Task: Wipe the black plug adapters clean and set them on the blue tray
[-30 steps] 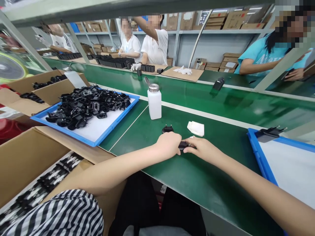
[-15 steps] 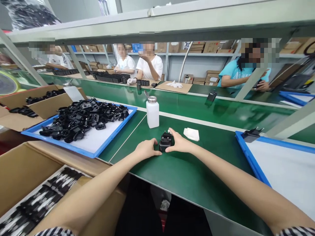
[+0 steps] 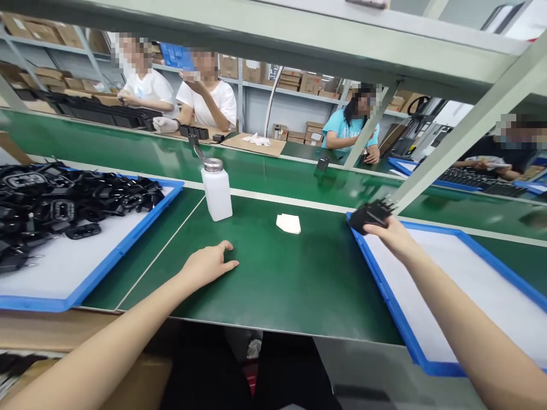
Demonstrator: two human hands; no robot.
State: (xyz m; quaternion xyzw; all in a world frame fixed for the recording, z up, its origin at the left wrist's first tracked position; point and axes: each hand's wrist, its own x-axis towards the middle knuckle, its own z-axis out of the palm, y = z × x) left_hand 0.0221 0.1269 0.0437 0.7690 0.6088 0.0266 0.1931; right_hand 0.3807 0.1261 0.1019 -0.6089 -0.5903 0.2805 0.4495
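Observation:
My right hand (image 3: 394, 238) grips a black power adapter (image 3: 371, 216) with plug pins, over the far left corner of the blue-rimmed tray (image 3: 387, 296) on the right. Motion blurs the adapter, and I cannot tell whether a second one is behind it. My left hand (image 3: 207, 265) rests low over the green bench (image 3: 273, 285), thumb and forefinger apart and nothing between them. Beyond it stands a white pump bottle (image 3: 217, 195) with a metal top. A folded white cloth (image 3: 289, 224) lies on the bench between my hands.
At left, another blue-rimmed tray (image 3: 123, 250) bears a heap of black plug parts (image 3: 55, 199). A slanted shelf post (image 3: 453, 125) rises behind the right tray. Across the bench, several people work; black adapters (image 3: 323, 164) stand on the green strip.
My right hand has carried the adapter from the middle of the bench rightward to the right tray's corner. My left hand has come away from it. The view has turned right.

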